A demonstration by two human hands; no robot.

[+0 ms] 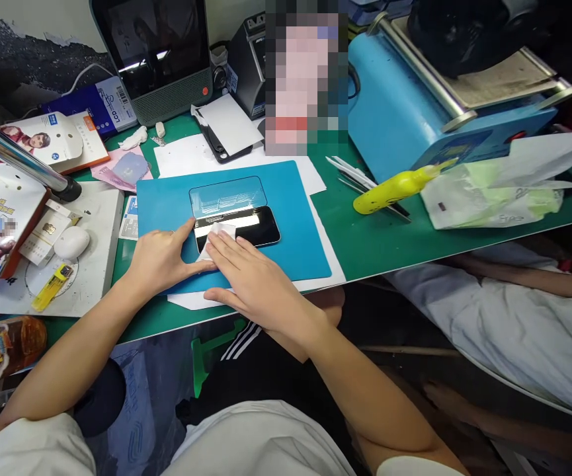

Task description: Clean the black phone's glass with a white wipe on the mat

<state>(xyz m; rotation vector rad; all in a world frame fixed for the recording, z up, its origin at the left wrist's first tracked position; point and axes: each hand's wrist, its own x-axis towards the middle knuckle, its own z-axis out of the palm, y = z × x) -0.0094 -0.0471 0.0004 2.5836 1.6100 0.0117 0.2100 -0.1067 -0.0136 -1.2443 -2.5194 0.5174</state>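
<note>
A smartphone [260, 228] with a dark, glossy screen lies flat on a blue mat [310, 251]. My left hand [159, 261] braces its left end, forefinger at the upper corner and thumb along the lower edge. With fingers stretched and together, my right hand [253, 277] presses a white wipe [223, 229] onto the left part of the screen; its thumb stands apart. Directly beyond the phone, a clear, phone-shaped sheet with a dark outline [231, 192] rests on the mat. Part of the wipe is hidden under my right fingers.
Behind the mat are a phone case with a white card [231, 125] and a tablet-like screen [154, 53]. Right stand a blue machine [395, 99], a yellow bottle [389, 192] and a tissue pack [489, 198]. Left are boxes [8, 211] and a lamp arm [28, 162]. Another person's arm [518, 274] is at right.
</note>
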